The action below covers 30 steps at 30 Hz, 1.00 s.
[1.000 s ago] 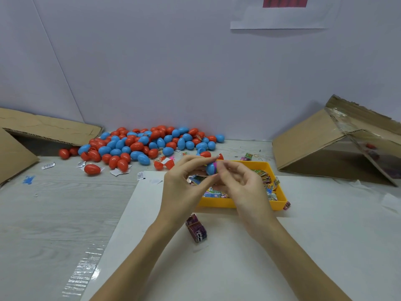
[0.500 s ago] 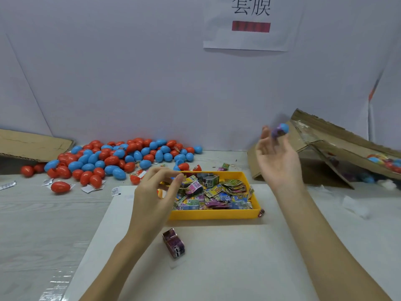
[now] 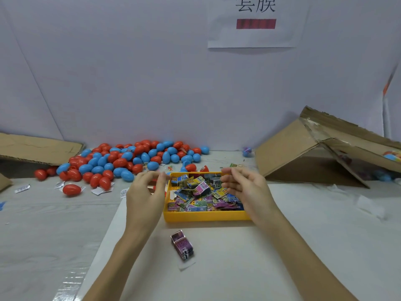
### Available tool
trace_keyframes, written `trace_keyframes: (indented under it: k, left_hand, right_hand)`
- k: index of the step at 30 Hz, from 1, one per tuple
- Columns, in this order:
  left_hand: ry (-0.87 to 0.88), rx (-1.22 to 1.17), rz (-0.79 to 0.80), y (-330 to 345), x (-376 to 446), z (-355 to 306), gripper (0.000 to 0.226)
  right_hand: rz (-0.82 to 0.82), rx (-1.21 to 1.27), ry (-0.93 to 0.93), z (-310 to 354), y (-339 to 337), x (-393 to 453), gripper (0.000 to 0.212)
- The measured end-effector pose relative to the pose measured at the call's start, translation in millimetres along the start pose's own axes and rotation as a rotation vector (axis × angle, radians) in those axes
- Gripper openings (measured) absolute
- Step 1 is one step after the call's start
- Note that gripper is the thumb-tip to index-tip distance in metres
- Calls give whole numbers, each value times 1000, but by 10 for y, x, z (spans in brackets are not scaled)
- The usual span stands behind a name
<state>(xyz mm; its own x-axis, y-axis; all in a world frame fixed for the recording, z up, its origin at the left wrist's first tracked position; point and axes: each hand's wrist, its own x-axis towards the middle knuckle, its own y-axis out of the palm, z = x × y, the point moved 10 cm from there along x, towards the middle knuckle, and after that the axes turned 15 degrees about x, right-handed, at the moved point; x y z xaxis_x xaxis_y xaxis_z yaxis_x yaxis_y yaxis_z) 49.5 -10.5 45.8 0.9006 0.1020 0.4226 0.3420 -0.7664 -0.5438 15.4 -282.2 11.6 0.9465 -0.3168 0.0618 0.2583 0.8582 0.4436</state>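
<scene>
The left hand (image 3: pixel 145 196) has its fingers (image 3: pixel 152 175) loosely curled, the thumb tip close to the forefinger with a small gap between them and nothing in it. The right hand (image 3: pixel 249 190) is also slack, its fingers (image 3: pixel 230 178) bent and spread a little, pointing toward the left ones and gripping nothing. Between the two sets of fingertips, and partly under the right ones, lie the packets (image 3: pixel 201 190), a loose colourful heap in a yellow tray (image 3: pixel 206 216). Whether the right fingertips touch the heap cannot be told. The left fingertips hang just outside the tray's left wall. Nearer the person than both hands, between the wrists, a small purple box (image 3: pixel 182 246) lies on its side on a white sheet (image 3: pixel 217 268), apart from the tray. Beyond the left fingers and off to their left spreads a pile of red and blue eggs (image 3: pixel 130 159) on the table (image 3: pixel 43 224), with flat cardboard (image 3: pixel 36 146) further left. Beyond the right fingers a lone egg (image 3: pixel 247 151) rests by the wall, just beside a tipped carton (image 3: pixel 293 155).
</scene>
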Motion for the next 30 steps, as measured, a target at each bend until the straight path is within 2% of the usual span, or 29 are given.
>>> trace_keyframes:
  k: [4,9,11,13,15,18,24,27,30]
  left_hand:
    - [-23,24,-23,-24,22,56,23]
    - [11,132,-69,-29,12,43,22]
    - [24,163,-79,-26,10,31,22]
    - [28,171,-81,-25,10,31,23]
    - [23,156,-77,-23,22,36,24]
    - [13,142,-71,-25,30,51,23]
    - [6,130,-49,-6,17,42,23]
    - [-6,124,-47,-24,26,64,24]
    - [-16,111,-47,-37,31,73,24]
  right_hand:
    - [4,-377,-127,137,94,19,22]
    - [-81,-937,-171,303,67,602,21]
    - [19,-1185,-118,243,115,881,34]
    - [154,-1322,7,54,143,1056,37]
    - [216,-1314,85,-62,179,1119,29]
    - [259,-1240,92,-104,326,1155,25]
    - [209,-1476,159,-132,350,1159,50]
    - [162,-1340,106,-81,307,1114,46]
    - [-11,-957,-75,202,165,1045,36]
